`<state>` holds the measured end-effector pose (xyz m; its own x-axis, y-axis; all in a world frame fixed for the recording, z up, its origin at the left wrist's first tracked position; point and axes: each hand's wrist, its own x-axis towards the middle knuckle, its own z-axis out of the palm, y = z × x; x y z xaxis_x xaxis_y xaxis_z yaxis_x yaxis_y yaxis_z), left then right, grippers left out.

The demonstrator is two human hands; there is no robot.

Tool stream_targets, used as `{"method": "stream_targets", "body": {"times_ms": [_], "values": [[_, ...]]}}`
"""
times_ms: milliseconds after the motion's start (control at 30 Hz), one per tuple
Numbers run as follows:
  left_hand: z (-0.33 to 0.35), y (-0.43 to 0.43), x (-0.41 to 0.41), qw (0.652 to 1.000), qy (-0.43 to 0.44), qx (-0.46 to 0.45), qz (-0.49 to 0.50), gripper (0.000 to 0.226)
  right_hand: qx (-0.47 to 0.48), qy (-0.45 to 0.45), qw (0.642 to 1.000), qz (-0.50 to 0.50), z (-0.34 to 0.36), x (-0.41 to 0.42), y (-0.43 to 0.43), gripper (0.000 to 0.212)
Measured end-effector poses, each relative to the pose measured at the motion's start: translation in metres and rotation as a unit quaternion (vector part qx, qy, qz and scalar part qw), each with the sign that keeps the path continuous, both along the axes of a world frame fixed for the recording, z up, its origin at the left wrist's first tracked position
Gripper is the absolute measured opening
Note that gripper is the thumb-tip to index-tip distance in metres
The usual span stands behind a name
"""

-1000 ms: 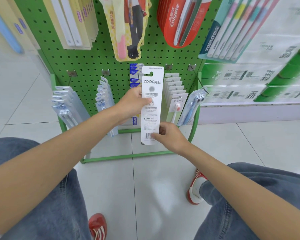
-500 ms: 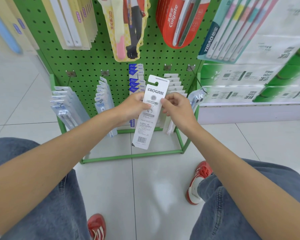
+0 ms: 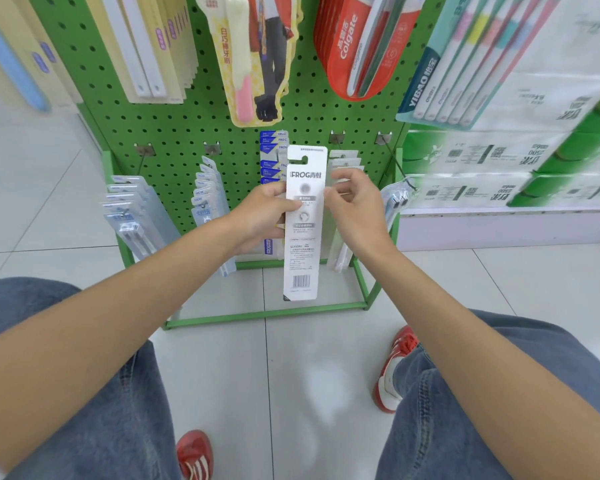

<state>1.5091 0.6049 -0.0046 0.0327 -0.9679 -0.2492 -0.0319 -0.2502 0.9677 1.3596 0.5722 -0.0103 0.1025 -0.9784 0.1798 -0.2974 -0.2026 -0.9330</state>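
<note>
- Saw one white FROG pack upright between two hands, in front of the lower middle of the green pegboard rack and not hung on any hook.
- Found the left hand at the left edge of the card and the right hand at its right edge, both at nearly the same height, in the upper half of the card.
- Noted the hang hole above the fingers and the barcode end well below both hands, free in the air above the bottom frame of the rack.
- Counted one pack in the grip, two hands on it, five groups of hanging packs along the lower row of the rack, and two red shoes on the floor.
- Saw the left thumb pressed on the front of the card, with the other fingers hidden behind it: a narrow grip.
- Saw the right thumb and curled fingertips pinched on the right edge, also narrow, with only the card between them.
- Noticed blue packs just behind the left hand and white packs just behind the right hand.
</note>
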Motion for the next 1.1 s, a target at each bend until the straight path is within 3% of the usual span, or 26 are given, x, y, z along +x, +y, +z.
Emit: {"method": "stream_targets", "body": {"times_ms": [300,500,833,1100], "values": [[0.003,0.000,0.002,0.999,0.047,-0.014,0.002,0.025,-0.036,0.089,0.992,0.079,-0.009,0.005,0.009,0.027],[-0.002,0.000,0.000,1.000,-0.001,-0.027,0.007,0.024,-0.011,0.082,0.988,0.127,-0.014,0.004,0.010,0.029],[-0.002,-0.008,0.007,0.994,-0.067,-0.047,0.078,0.016,-0.002,0.092,0.995,0.029,-0.020,0.002,-0.002,0.017],[0.001,-0.007,0.021,0.980,-0.149,-0.095,0.088,0.005,0.037,0.109,0.990,0.087,-0.027,0.007,0.002,0.023]]}}
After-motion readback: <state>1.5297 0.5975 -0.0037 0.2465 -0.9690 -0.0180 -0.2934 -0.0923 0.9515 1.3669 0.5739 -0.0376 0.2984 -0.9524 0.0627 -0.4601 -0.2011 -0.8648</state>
